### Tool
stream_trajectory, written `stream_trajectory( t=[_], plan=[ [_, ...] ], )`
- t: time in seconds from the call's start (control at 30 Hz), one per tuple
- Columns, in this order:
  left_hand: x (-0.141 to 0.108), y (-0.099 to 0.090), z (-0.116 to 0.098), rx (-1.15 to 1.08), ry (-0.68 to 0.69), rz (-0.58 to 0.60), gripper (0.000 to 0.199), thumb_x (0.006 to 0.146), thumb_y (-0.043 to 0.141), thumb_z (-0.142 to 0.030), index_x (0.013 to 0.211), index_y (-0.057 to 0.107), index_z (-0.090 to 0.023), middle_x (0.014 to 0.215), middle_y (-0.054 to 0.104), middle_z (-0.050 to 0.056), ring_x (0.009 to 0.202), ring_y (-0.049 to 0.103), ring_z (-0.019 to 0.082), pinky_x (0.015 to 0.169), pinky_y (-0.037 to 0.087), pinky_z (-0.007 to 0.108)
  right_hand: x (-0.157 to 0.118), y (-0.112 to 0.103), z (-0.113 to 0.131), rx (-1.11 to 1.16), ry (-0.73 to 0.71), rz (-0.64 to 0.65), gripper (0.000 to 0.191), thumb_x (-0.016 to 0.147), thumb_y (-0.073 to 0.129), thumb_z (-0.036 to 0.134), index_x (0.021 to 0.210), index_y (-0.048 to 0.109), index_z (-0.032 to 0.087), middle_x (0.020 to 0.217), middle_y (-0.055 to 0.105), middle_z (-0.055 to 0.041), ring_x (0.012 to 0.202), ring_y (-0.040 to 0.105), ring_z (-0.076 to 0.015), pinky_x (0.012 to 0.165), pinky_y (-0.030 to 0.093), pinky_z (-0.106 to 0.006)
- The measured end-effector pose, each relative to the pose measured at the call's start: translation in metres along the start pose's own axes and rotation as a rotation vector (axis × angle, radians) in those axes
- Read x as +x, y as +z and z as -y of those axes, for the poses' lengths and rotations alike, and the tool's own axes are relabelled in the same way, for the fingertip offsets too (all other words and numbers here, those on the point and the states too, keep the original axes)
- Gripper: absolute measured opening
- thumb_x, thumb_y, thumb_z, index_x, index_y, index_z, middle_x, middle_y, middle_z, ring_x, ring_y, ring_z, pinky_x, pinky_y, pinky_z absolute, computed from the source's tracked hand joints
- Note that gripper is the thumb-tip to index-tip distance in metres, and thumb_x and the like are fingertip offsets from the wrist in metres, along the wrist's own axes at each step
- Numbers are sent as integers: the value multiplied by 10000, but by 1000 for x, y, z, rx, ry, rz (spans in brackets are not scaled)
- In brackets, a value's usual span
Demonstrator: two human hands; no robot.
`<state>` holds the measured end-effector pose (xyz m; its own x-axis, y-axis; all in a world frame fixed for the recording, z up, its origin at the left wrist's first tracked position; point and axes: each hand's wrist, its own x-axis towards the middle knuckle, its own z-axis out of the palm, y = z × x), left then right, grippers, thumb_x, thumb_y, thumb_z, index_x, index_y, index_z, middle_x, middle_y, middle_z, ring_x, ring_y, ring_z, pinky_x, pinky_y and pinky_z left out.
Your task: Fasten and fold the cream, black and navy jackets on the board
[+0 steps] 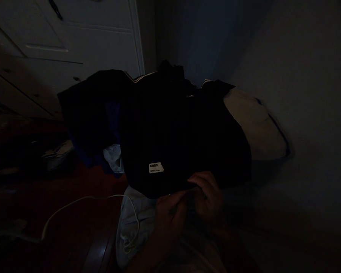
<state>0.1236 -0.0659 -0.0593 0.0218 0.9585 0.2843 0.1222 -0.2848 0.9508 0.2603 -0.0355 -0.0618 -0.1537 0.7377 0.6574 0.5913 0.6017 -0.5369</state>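
Observation:
A black garment point(159, 129) with light piping at the shoulders and a white label point(156, 167) near its lower edge spreads across the middle of the dim head view. My left hand point(171, 212) is closed at the garment's bottom hem, fingers bent. Just right of it, my right hand point(207, 195) also has its fingers closed on the hem. The two hands are close together. Where the fingertips meet the cloth is dark and partly hidden.
A white cord point(85, 198) curves over the reddish floor point(74, 242) at left. Blue and pale clothing point(113, 157) shows behind the garment. White cabinet doors point(102, 41) stand at upper left, a wall point(301, 76) at right, with a pale cloth item point(252, 125) near it.

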Motion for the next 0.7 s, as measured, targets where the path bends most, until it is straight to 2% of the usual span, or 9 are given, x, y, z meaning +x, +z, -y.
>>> stream_trajectory(
  t=[0.13,0.23,0.43,0.53,0.7],
  plan=[
    [0,3,1,-32,-14,54,332,883,495,-120,1047,770,-208,766,748,-2,645,684,85,601,500,130,-4,4,-3,23,52,-24,370,718,362,10,962,585,178,910,581,-36,880,550,-110,733,478,-236],
    [-1,3,2,-24,-50,62,322,898,497,-149,1059,768,-215,836,762,12,699,700,99,643,519,148,-5,7,-4,34,100,-18,367,703,374,17,955,586,179,911,574,-29,874,549,-101,730,475,-217],
    [0,-2,10,1,-164,2,267,875,538,-232,972,786,-203,938,767,50,844,729,161,768,570,226,-4,8,-10,52,91,54,302,815,423,43,982,628,189,932,619,-27,893,588,-89,751,500,-196],
    [0,-5,15,-5,-236,46,281,880,530,-276,970,784,-194,953,766,55,881,725,174,814,567,252,-3,4,-13,60,72,92,207,878,500,125,1010,644,195,939,639,-30,899,609,-88,770,519,-194],
    [3,-10,23,10,-315,116,314,896,504,-333,921,782,-189,868,756,32,823,700,155,773,534,225,-5,-4,-18,43,16,179,194,901,555,195,1064,660,207,971,657,-36,920,628,-84,792,541,-182]
  ],
)
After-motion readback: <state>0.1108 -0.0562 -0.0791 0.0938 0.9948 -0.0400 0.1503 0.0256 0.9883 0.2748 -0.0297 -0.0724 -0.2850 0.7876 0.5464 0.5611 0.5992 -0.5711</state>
